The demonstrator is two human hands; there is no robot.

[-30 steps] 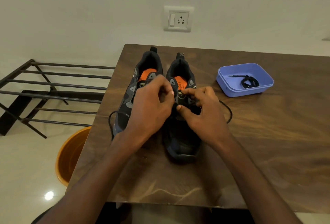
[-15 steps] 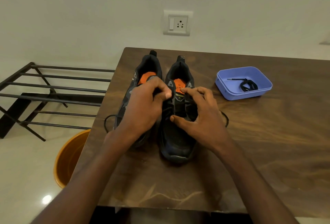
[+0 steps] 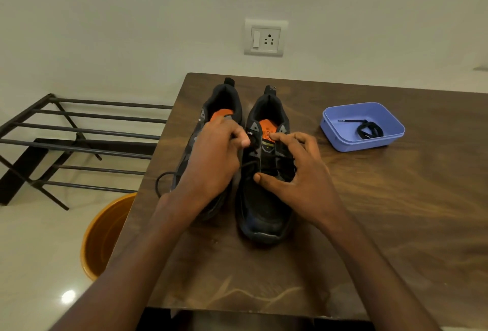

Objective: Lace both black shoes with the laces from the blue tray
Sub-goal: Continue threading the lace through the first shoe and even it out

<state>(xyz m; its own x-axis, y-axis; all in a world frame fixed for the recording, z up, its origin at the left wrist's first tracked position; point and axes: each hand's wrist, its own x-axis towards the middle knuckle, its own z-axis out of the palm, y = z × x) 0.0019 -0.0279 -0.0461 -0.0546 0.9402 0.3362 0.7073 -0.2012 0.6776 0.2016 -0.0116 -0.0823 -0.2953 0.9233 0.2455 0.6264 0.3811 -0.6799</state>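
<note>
Shoes first: from our head camera, the two black shoes stand side by side on the wooden table [image 3: 396,211], toes toward us, and we are working on the right shoe [image 3: 266,193]. Our left hand [image 3: 211,161] lies over the left shoe [image 3: 224,103], its fingers curled and pinching what looks like one end of the lace [image 3: 248,169] near the upper eyelets. Our right hand [image 3: 298,172] rests on the right shoe's outer side with thumb and fingers bent around the eyelet row; whether it grips a lace end we cannot tell. A loop of lace spills over the table's left edge. The second lace [image 3: 369,130] lies coiled in the blue tray [image 3: 343,143], well apart to the right, so the left shoe is likely not yet laced.

To do this crossing well, we judge we should steady the eyelet flap with the right hand, feed the tip squarely through the hole, then draw both ends evenly so neither side runs short.
</note>
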